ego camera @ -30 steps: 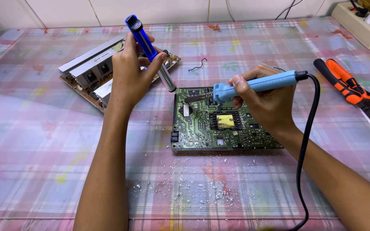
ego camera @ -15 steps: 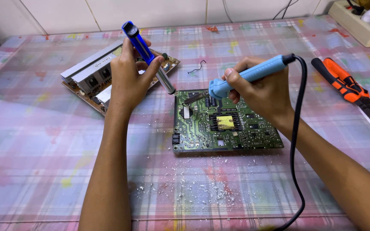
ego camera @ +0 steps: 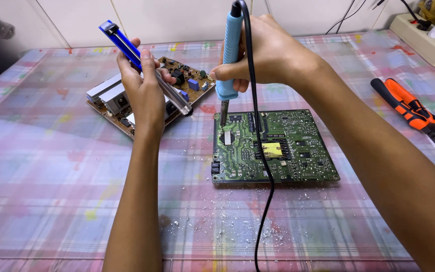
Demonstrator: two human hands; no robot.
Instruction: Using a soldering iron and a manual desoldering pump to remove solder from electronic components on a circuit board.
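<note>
A green circuit board (ego camera: 278, 148) lies flat on the plaid tablecloth. My right hand (ego camera: 263, 48) grips a light-blue soldering iron (ego camera: 229, 60), held almost upright with its tip touching the board's upper left corner. Its black cord (ego camera: 265, 191) runs down across the board toward me. My left hand (ego camera: 144, 93) holds a blue and silver desoldering pump (ego camera: 144, 68) tilted, its nozzle pointing down to the right, above the table and left of the green board.
A brown circuit board (ego camera: 127, 103) with metal heat sinks lies behind my left hand. Orange-handled pliers (ego camera: 414, 113) rest at the right. A white power strip (ego camera: 429, 38) sits at the far right corner. Solder crumbs (ego camera: 212, 226) litter the cloth near me.
My right hand swung the soldering iron from nearly level to upright, tip now on the board's upper left corner. The left hand with the pump stayed raised. The camera moved closer.
</note>
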